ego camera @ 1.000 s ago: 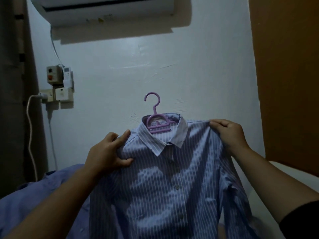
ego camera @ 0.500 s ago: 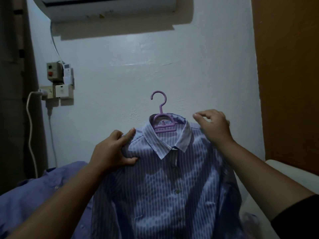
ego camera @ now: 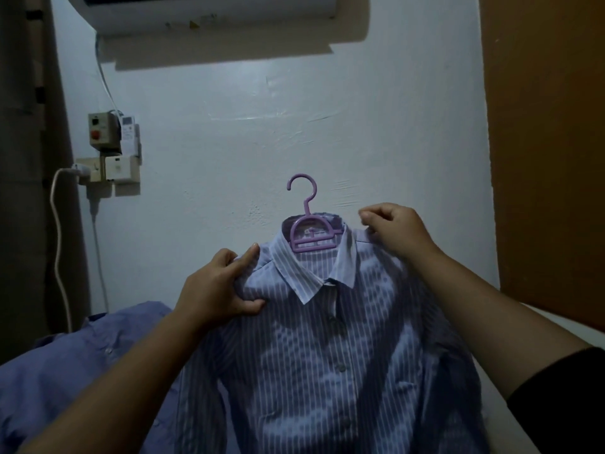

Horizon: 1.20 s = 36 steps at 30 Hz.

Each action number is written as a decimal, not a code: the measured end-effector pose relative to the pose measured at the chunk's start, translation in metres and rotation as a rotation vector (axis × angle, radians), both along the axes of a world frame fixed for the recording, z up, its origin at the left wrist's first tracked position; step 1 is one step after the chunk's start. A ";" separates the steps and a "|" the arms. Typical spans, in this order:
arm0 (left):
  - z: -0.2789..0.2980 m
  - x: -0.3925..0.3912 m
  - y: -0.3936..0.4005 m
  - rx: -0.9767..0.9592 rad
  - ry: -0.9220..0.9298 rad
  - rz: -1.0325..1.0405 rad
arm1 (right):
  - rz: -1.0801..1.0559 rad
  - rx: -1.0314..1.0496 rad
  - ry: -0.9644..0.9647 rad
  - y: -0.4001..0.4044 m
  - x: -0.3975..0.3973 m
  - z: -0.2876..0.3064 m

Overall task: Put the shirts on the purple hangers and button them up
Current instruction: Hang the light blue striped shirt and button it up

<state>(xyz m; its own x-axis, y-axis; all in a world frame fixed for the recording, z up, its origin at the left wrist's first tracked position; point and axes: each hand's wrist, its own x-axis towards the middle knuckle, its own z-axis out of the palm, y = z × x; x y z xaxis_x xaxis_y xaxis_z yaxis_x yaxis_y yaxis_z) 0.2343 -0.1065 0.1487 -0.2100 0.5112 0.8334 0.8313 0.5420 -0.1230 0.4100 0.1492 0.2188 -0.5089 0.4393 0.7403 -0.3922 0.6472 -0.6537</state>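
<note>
A blue striped shirt (ego camera: 327, 355) hangs in front of me on a purple hanger (ego camera: 309, 232), whose hook sticks up out of the collar. The front looks buttoned down the middle. My left hand (ego camera: 219, 290) grips the shirt's left shoulder, thumb under the fabric. My right hand (ego camera: 396, 232) holds the right shoulder close to the collar with curled fingers. The hanger's arms are hidden inside the shirt.
A plain blue shirt (ego camera: 82, 362) lies in a heap at the lower left. On the white wall (ego camera: 360, 126) behind are a switch box (ego camera: 104, 132), a socket with a white cable (ego camera: 59, 244), and an air conditioner (ego camera: 209, 11) above. An orange panel (ego camera: 550, 142) stands at the right.
My right hand slid inward along the right shoulder toward the collar. The shirt and hanger shifted slightly right and up. My left hand kept its grip.
</note>
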 end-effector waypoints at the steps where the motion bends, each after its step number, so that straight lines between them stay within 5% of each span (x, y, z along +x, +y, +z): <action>1: 0.000 -0.002 -0.002 0.005 -0.004 0.001 | -0.132 0.065 0.002 0.012 0.003 -0.003; 4: 0.000 -0.005 -0.007 0.024 -0.012 0.014 | -0.385 0.055 -0.143 0.047 0.012 -0.016; 8: -0.001 -0.010 -0.011 0.056 -0.031 0.023 | -0.086 -0.397 -0.288 0.062 0.021 -0.034; 14: -0.002 -0.020 -0.023 0.065 -0.016 0.114 | -0.098 -0.600 0.010 0.071 0.017 -0.046; 27: 0.000 -0.012 -0.020 0.031 -0.022 0.050 | -0.131 0.319 0.042 0.002 -0.008 -0.024; 36: -0.006 0.004 0.008 -0.006 0.077 -0.091 | 0.029 0.013 -0.115 -0.039 -0.034 0.024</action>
